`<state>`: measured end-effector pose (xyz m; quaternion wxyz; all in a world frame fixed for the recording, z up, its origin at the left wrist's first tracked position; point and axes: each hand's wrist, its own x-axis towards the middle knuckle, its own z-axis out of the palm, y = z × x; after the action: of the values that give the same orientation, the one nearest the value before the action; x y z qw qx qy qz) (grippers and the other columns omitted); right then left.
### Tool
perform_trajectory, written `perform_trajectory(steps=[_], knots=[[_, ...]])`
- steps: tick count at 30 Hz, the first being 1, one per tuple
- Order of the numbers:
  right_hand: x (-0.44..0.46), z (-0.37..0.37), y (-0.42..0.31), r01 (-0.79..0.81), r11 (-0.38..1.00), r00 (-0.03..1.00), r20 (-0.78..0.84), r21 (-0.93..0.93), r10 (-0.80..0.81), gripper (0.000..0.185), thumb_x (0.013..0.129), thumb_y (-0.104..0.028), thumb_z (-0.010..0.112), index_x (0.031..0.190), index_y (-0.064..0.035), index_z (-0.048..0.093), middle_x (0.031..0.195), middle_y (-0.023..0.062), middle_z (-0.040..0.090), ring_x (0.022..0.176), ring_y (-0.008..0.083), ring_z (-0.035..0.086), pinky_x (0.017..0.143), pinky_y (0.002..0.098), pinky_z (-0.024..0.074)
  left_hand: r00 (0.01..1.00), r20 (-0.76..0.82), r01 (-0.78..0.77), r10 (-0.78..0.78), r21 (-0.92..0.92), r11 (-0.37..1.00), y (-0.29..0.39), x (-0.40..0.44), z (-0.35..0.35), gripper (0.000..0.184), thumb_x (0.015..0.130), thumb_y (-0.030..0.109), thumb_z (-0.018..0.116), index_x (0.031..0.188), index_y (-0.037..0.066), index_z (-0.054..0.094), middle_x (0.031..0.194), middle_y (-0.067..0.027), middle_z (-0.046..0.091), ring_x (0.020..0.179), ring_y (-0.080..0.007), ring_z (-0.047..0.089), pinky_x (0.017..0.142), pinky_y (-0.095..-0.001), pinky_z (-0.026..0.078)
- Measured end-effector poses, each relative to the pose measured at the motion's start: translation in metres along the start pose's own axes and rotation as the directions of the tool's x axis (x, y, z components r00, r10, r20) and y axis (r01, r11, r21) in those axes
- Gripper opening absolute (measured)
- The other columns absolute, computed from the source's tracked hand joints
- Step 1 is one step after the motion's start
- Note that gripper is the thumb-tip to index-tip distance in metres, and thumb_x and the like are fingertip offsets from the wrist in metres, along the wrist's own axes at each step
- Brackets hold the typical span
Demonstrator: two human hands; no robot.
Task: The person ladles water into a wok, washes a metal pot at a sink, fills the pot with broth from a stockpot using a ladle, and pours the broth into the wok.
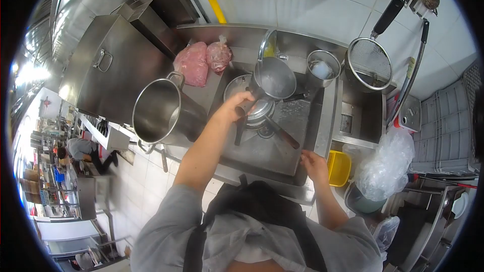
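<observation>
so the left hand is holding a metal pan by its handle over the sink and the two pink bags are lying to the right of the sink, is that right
Not quite: the two pink bags lie to the left of the sink, as the head view shows. The left hand does hold the metal pan by its handle over it.

The pot (157, 108) stood left of the sink basin (275, 156), with two bags of meat (192, 63) behind it. Several pans (258, 111) lay inside the basin, before the faucet (263, 48). A container (321, 73) stood at the basin's rear right corner. Farther right was a smaller sink (362, 118), with a strainer (370, 61) near its rear. A tub (339, 167) sat before the smaller sink, left of a plastic bag (385, 163); crates (443, 116) stood far right.
</observation>
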<state>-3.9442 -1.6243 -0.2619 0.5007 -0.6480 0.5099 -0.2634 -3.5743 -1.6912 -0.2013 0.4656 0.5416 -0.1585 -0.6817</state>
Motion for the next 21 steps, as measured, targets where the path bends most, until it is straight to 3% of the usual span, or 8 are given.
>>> perform_trajectory(steps=[5, 7, 9, 10, 12, 15, 19, 21], knots=[[0.028, -0.007, -0.003, -0.029, 0.996, 0.998, 0.045, -0.079, 0.032, 0.024, 0.091, -0.018, 0.063, 0.104, 0.0000, 0.070, 0.078, 0.0134, 0.071, 0.071, 0.0203, 0.070, 0.065, 0.0309, 0.0523, 0.961, -0.268, 0.045, 0.070, 0.400, 0.915, -0.014, -0.044, -0.008, 0.020, 0.066, 0.013, 0.071, 0.083, 0.001, 0.068, 0.075, -0.0066, 0.064, 0.065, -0.0195, 0.061, 0.060, -0.0326, 0.048], [0.055, -0.006, -0.007, -0.016, 0.999, 1.000, 0.017, -0.034, 0.017, 0.025, 0.091, -0.021, 0.063, 0.104, -0.0002, 0.070, 0.078, 0.0130, 0.071, 0.071, 0.0199, 0.069, 0.066, 0.0308, 0.0516, 0.963, -0.155, 0.007, 0.218, 0.829, 0.559, -0.041, -0.056, -0.038, 0.034, 0.064, 0.016, 0.073, 0.095, 0.001, 0.070, 0.081, -0.0107, 0.069, 0.070, -0.0204, 0.065, 0.067, -0.0340, 0.051], [0.097, 0.000, -0.008, 0.042, 0.999, 0.999, -0.022, -0.025, -0.042, 0.026, 0.091, -0.022, 0.063, 0.105, -0.0010, 0.070, 0.077, 0.0120, 0.071, 0.069, 0.0179, 0.068, 0.066, 0.0302, 0.0510, 0.926, -0.163, 0.042, 0.340, 0.941, 0.336, -0.048, -0.097, -0.021, 0.049, 0.064, 0.018, 0.075, 0.110, 0.002, 0.068, 0.084, -0.0170, 0.070, 0.075, -0.0268, 0.068, 0.074, -0.0392, 0.053], [0.120, 0.007, -0.008, 0.057, 0.998, 0.998, -0.042, 0.024, -0.055, 0.027, 0.091, -0.023, 0.063, 0.105, -0.0012, 0.070, 0.077, 0.0118, 0.071, 0.069, 0.0178, 0.068, 0.067, 0.0304, 0.0510, 0.924, -0.176, 0.054, 0.339, 0.938, 0.341, -0.061, -0.105, -0.026, 0.049, 0.064, 0.018, 0.075, 0.110, 0.002, 0.068, 0.084, -0.0170, 0.070, 0.075, -0.0268, 0.068, 0.074, -0.0392, 0.053], [0.164, 0.015, -0.040, 0.043, 0.998, 0.999, -0.020, 0.041, -0.042, 0.029, 0.091, -0.024, 0.063, 0.108, -0.0012, 0.069, 0.078, 0.0117, 0.071, 0.072, 0.0184, 0.068, 0.069, 0.0312, 0.0510, 0.853, -0.111, 0.105, 0.509, 0.994, 0.042, -0.089, -0.117, -0.041, 0.059, 0.064, 0.017, 0.075, 0.119, 0.005, 0.061, 0.088, -0.0203, 0.068, 0.079, -0.0348, 0.067, 0.077, -0.0430, 0.054], [0.252, 0.045, -0.034, 0.133, 0.990, 0.991, -0.031, 0.042, -0.132, 0.032, 0.089, -0.025, 0.064, 0.110, -0.0012, 0.068, 0.078, 0.0122, 0.071, 0.071, 0.0191, 0.068, 0.068, 0.0313, 0.0512, 0.750, -0.033, 0.044, 0.661, 0.999, -0.001, -0.120, -0.131, -0.064, 0.067, 0.063, 0.015, 0.074, 0.126, 0.005, 0.052, 0.093, -0.0194, 0.066, 0.084, -0.0384, 0.065, 0.077, -0.0447, 0.054], [0.377, 0.099, 0.028, 0.096, 0.985, 0.959, -0.251, -0.146, -0.131, 0.039, 0.085, -0.028, 0.067, 0.114, -0.0023, 0.067, 0.083, 0.0143, 0.071, 0.070, 0.0208, 0.070, 0.064, 0.0332, 0.0526, 0.697, -0.079, 0.094, 0.713, 0.995, 0.019, -0.140, -0.156, -0.069, 0.066, 0.063, 0.013, 0.074, 0.125, 0.006, 0.050, 0.089, -0.0158, 0.060, 0.081, -0.0366, 0.062, 0.072, -0.0458, 0.052], [0.396, 0.101, 0.007, -0.170, 0.979, 0.982, -0.104, -0.111, 0.158, 0.035, 0.084, -0.025, 0.067, 0.107, 0.0014, 0.067, 0.081, 0.0131, 0.069, 0.068, 0.0222, 0.070, 0.056, 0.0339, 0.0531, 0.682, -0.112, 0.113, 0.722, 0.992, 0.048, -0.145, -0.169, -0.063, 0.064, 0.062, 0.011, 0.072, 0.122, 0.005, 0.051, 0.085, -0.0138, 0.058, 0.078, -0.0354, 0.061, 0.070, -0.0457, 0.051]])
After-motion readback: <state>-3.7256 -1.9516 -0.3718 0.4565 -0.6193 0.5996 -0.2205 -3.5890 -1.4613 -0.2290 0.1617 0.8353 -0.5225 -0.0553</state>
